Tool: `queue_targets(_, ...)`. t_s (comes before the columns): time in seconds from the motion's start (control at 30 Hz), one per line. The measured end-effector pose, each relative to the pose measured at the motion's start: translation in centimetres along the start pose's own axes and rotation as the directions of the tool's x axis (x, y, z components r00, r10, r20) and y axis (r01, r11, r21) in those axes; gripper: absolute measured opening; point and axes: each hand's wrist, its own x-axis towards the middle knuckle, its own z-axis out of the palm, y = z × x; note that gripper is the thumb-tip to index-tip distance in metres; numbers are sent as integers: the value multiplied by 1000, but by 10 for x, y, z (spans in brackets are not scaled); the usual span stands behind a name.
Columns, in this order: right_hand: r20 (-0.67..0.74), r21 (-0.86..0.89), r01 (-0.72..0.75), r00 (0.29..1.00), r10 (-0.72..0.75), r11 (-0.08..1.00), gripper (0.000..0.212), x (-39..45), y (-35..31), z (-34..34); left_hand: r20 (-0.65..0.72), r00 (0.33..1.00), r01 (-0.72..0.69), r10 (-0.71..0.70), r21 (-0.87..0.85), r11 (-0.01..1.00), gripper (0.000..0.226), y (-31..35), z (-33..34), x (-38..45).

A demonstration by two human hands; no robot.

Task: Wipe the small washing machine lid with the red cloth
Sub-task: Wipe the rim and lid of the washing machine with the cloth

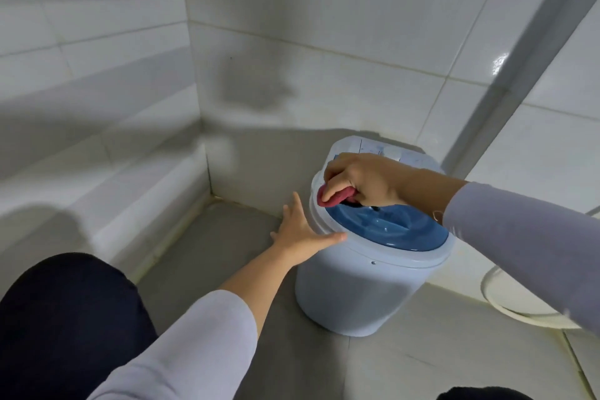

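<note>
A small pale blue washing machine [357,282] stands on the grey floor near a tiled corner. Its round, darker blue lid [393,227] is closed on top. My right hand [360,180] is bunched around the red cloth [334,196] and presses it on the lid's far left edge, by the white rim. My left hand [302,230] lies flat against the machine's left side, fingers spread, thumb on the rim. The cloth is mostly hidden under my fingers.
White tiled walls [292,58] close in on the left and behind the machine. A white hose [506,308] curls on the floor to the right. My dark-trousered knee [65,318] is at the lower left. A grey vertical pipe [519,75] runs up the right wall.
</note>
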Motion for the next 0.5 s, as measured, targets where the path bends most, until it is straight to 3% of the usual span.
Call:
queue_targets(0.17, -46, -133, 227, 971, -235, 965, 28, -5, 13, 21, 11, 1000, 21, -21, -1, 1000, 150, -2, 0, 4)
queue_targets(0.5, -28, -261, 384, 914, -404, 886, 52, -16, 39, 51, 65, 996, 49, -54, 71, 996, 155, -3, -2, 10)
